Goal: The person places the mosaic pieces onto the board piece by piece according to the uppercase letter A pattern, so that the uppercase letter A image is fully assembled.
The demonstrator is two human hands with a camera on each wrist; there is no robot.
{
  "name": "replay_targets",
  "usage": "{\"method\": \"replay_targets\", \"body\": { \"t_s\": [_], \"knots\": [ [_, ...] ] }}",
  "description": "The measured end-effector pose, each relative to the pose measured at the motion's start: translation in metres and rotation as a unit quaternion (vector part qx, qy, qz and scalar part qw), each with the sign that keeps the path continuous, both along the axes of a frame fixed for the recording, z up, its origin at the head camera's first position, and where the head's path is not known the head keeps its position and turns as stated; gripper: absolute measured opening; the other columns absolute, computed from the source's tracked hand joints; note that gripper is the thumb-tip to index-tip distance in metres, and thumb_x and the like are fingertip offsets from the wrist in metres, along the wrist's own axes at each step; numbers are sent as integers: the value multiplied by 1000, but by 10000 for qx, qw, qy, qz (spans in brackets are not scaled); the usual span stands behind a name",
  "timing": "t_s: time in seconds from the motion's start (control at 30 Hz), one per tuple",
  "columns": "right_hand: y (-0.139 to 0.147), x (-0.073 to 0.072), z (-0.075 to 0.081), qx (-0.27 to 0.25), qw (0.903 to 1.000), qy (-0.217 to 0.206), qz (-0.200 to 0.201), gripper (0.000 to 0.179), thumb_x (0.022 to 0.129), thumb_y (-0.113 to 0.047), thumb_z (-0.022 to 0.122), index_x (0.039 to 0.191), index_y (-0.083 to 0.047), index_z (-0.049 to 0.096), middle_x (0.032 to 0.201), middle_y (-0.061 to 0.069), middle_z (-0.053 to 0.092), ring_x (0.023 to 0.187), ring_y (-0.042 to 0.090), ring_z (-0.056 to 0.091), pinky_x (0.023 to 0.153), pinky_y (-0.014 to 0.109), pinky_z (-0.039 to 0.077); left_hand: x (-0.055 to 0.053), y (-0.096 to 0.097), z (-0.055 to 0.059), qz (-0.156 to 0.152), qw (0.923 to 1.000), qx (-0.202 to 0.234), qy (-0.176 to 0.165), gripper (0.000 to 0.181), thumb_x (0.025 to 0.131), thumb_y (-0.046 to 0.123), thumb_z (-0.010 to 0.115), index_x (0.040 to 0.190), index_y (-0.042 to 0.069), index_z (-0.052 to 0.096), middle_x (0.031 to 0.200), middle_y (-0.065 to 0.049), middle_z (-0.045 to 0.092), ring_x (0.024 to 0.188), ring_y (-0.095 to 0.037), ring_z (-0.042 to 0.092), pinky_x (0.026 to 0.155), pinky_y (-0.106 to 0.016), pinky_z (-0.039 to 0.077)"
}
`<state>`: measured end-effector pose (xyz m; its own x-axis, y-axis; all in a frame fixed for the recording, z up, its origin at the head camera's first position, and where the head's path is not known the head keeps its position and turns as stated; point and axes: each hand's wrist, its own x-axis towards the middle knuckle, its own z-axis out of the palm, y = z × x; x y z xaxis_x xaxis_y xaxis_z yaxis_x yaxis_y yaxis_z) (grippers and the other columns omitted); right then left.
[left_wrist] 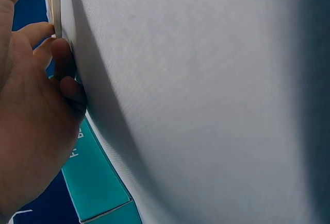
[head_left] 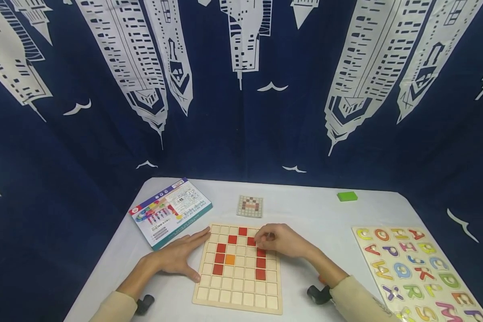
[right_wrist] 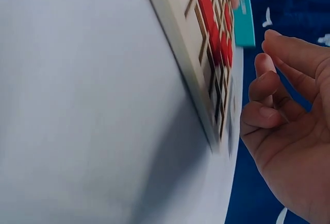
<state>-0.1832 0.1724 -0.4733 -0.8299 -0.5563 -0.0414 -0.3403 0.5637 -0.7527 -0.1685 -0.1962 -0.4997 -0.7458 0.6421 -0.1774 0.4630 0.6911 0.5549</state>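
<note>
A wooden grid board [head_left: 237, 285] lies on the white table, holding several red tiles [head_left: 219, 258] in two slanting columns and one orange tile [head_left: 230, 259]. My left hand [head_left: 177, 254] rests at the board's left edge, fingers and thumb spread along it. Above the upper right of the grid is my right hand [head_left: 283, 240], close to the red tiles there. In the right wrist view, the right hand [right_wrist: 294, 105] has loosely bent fingers and no tile shows between them. A small pattern card [head_left: 250, 206] lies beyond the board.
A flat box [head_left: 171, 212] with a teal side lies at the back left. An alphabet puzzle board [head_left: 420, 273] takes up the right side. At the back right sits a green block [head_left: 347, 196]. A dark blue curtain [head_left: 241, 134] hangs behind the table.
</note>
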Motion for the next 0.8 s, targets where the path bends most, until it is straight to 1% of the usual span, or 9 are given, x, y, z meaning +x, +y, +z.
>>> {"method": "replay_targets", "body": {
  "t_s": [0.13,0.27,0.47,0.6,0.8],
  "knots": [
    [14,1,0,46,9997,106,-197,12,89,-20,77,101,-23,75,87,-10,65,81,11,56,69,24,50,-1,0,-1,23,10000,-67,-12,129,60,71,82,162,18,23,170,2,8,155,-28,16,123,-55,17],
    [29,3,0,-5,9995,117,-289,14,89,-19,77,103,-21,75,89,-9,65,81,11,57,70,24,50,-1,1,0,7,10000,-92,-13,129,60,71,82,162,19,22,170,3,8,155,-27,15,124,-53,17],
    [51,3,-1,-29,9992,-155,-354,18,90,-21,76,107,-18,75,92,-7,66,83,12,57,70,24,50,-1,0,0,49,10000,-72,-34,129,59,71,83,162,20,23,170,3,8,155,-29,16,123,-54,17],
    [68,3,-1,74,9983,-337,-460,19,91,-22,75,110,-20,74,93,-5,65,82,14,57,67,24,50,-1,0,-2,47,9999,-96,-1,129,59,72,82,162,20,23,170,3,8,155,-29,16,123,-55,18],
    [97,3,-2,312,9970,-500,-500,21,92,-20,74,113,-18,73,96,-4,66,84,15,58,69,24,49,-2,0,-3,13,10000,-77,-5,130,59,72,82,162,19,23,170,4,8,155,-26,15,124,-54,17]
  ]
}}
